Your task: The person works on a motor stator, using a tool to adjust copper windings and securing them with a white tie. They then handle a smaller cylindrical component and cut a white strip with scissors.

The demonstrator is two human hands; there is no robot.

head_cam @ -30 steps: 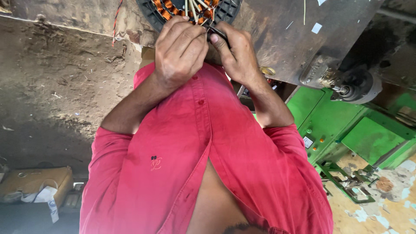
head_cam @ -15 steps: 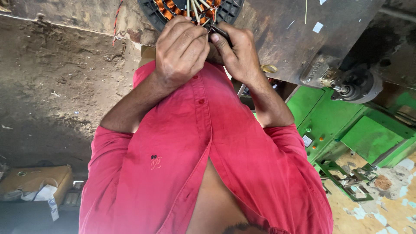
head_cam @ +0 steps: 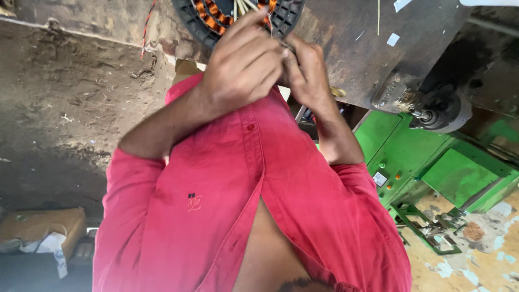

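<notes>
The stator [head_cam: 238, 16] has slid left while both hands [head_cam: 270, 67] stay pinched on its wires [head_cam: 243, 6].

A dark, scuffed metal worktop [head_cam: 367, 48] is running across the top of the frame, from the centre out to the upper right. A round black stator [head_cam: 238, 16] with orange copper coils is lying on it at the top centre, cut off by the frame edge. Small pale paper scraps [head_cam: 393, 39] are lying on the bare metal to the right of the stator, and a thin pale stick [head_cam: 378, 16] is lying near them. At the worktop's lower right edge a metal bracket [head_cam: 397, 97] is sitting, with a dark round motor part [head_cam: 440, 111] just beside it.
</notes>
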